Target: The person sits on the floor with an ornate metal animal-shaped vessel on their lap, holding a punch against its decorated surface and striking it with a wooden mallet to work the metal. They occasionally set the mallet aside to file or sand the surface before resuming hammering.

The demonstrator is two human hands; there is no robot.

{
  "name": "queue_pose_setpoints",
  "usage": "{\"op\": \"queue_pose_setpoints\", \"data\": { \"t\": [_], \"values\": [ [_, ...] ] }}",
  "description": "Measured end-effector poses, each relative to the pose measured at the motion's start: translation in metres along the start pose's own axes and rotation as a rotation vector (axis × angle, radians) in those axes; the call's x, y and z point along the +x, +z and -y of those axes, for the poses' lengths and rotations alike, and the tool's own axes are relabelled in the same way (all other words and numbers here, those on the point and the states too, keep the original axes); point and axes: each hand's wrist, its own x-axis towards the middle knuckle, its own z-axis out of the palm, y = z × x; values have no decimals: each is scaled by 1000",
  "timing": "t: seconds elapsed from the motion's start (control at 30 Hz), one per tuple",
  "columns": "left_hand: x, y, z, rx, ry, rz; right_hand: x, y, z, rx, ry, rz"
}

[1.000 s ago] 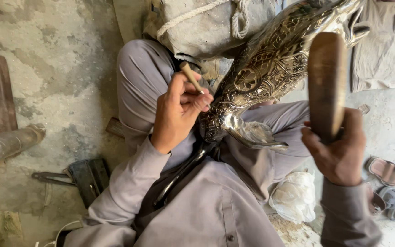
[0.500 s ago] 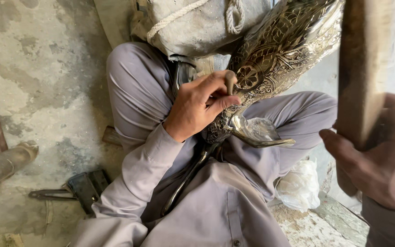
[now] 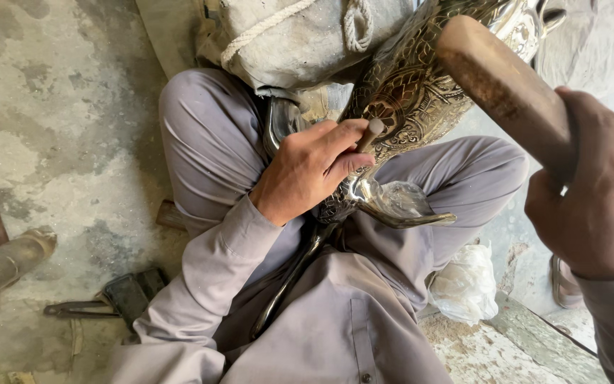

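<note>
Bare, stained concrete floor [image 3: 58, 107], you're sitting cross-legged on it, grey trousers and shirt. Across your lap lies the engraved metal vessel [image 3: 421, 92], shiny, covered in chased pattern, its upper end leaning on a sack [image 3: 300, 35] tied with white rope [image 3: 357, 21], its curved spout [image 3: 399, 210] sticking out over your right thigh. Your left hand [image 3: 307, 171] is closed around a small chisel [image 3: 369, 134], thumb and fingers pinching it, tip set against the patterned surface near a round motif. Your right hand [image 3: 598, 206] is clenched on a wooden mallet [image 3: 499, 82], raised above and to the right of the chisel, well apart from its head. Off to the side: a dark hand tool [image 3: 108, 299] on the floor at lower left, a metal cylinder [image 3: 5, 259] at the left edge, a crumpled white plastic bag [image 3: 467, 284] by your right knee, a sandal [image 3: 566, 281] beyond it. Risks, judged from here: the chisel head is small and your left fingers sit just beside it, so an off-centre blow could catch the knuckles. The vessel only rests on lap and sack, nothing clamps it, so a hard strike could roll it and skid the tip across the finished pattern. A tilted chisel could gouge too deep.
</note>
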Motion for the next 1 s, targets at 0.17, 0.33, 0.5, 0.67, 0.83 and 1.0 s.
{"op": "queue_pose_setpoints", "data": {
  "t": [0.17,0.33,0.5,0.67,0.83,1.0],
  "values": [
    [-3,5,-2,36,37,-45,11,-8,5,68,-43,-62],
    [-3,4,-1,45,37,-12,9,-18,16,250,68,23],
    [-3,3,-1,53,35,-12,13,-20,20,170,10,11],
    [-3,2,1,54,46,-13,12,-22,23,102,12,3],
    [0,3,1,51,84,-33,2,-20,19,-90,-65,21],
    [-11,-19,-3,-108,-41,-145,-24,-3,-2,338,131,5]
  ]
}}
